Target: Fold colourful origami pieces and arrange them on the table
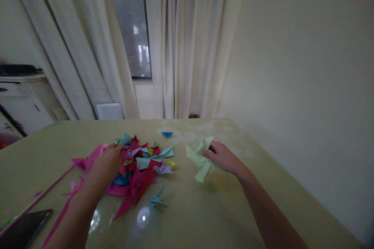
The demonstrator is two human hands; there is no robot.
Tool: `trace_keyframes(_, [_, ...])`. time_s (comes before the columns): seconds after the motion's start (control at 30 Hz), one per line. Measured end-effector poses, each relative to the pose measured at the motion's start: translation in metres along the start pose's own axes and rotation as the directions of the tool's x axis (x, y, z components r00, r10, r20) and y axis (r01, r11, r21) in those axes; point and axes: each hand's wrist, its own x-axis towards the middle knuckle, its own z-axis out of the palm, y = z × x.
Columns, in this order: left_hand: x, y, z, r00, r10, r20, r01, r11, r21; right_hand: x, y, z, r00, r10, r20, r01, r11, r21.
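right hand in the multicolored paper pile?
No: the right hand grips a pale green folded paper apart from the pile of colored papers, which the left hand touches.

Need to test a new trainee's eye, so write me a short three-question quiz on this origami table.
1. True or false: the right hand has a pale green folded paper in its grip.
2. What does the left hand touch? A) the dark phone B) the pile of coloured origami pieces C) the curtain
3. Which colour is the small paper boat lying apart, behind the pile?

Key: 1 true; 2 B; 3 blue.
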Motion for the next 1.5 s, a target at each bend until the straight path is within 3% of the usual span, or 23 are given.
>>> trace_keyframes(0.1, [-0.006,-0.001,-0.003,1.000,-0.013,0.023,0.011,0.995,0.100,-0.003,-0.006,-0.003,1.000,-0.016,-0.003,0.016,1.000,-0.008])
trace_keyframes(0.23, [-0.005,0.022,0.001,0.993,0.105,0.050,-0.113,0.978,0.174,-0.006,-0.012,-0.004,0.999,-0.043,0.004,0.043,0.999,0.002])
trace_keyframes(0.4, [-0.006,0.053,0.034,0.949,0.246,0.199,-0.268,0.959,0.092,-0.011,-0.021,-0.005,0.998,-0.068,0.005,0.067,0.998,0.013])
trace_keyframes(0.57, [-0.013,0.052,0.055,0.944,0.195,0.265,-0.226,0.970,0.092,-0.006,-0.016,-0.003,0.993,-0.075,0.091,0.070,0.996,0.057])
trace_keyframes(0.73, [-0.013,0.049,0.048,0.955,0.192,0.228,-0.213,0.974,0.073,0.007,0.015,0.007,0.992,0.051,0.113,-0.047,0.998,-0.038])
trace_keyframes(0.87, [-0.011,0.049,0.040,0.970,0.180,0.163,-0.188,0.982,0.036,0.004,0.034,0.012,0.970,0.242,-0.020,-0.240,0.946,-0.216])
trace_keyframes(0.97, [-0.008,0.047,0.032,0.984,0.164,0.065,-0.163,0.986,-0.019,0.000,0.029,0.009,0.954,0.271,-0.128,-0.295,0.927,-0.233])
trace_keyframes(1.1, [-0.007,0.062,0.017,0.987,0.120,-0.106,-0.133,0.983,-0.125,-0.002,-0.002,0.011,0.981,0.150,-0.122,-0.160,0.984,-0.075])
trace_keyframes(1.23, [-0.019,0.110,0.014,0.963,0.190,-0.189,-0.237,0.934,-0.267,-0.002,-0.030,0.038,1.000,0.013,-0.004,-0.012,0.974,0.224])
trace_keyframes(1.33, [-0.028,0.138,0.024,0.929,0.352,-0.117,-0.371,0.874,-0.315,0.000,-0.037,0.056,0.999,-0.014,-0.038,0.028,0.919,0.394])
trace_keyframes(1.4, [-0.029,0.140,0.034,0.918,0.396,-0.028,-0.386,0.872,-0.300,0.002,-0.036,0.058,0.996,-0.014,-0.088,0.053,0.885,0.463])
trace_keyframes(1.5, [-0.024,0.118,0.049,0.965,0.255,0.056,-0.242,0.954,-0.178,0.004,-0.033,0.051,0.991,0.000,-0.137,0.073,0.846,0.528])
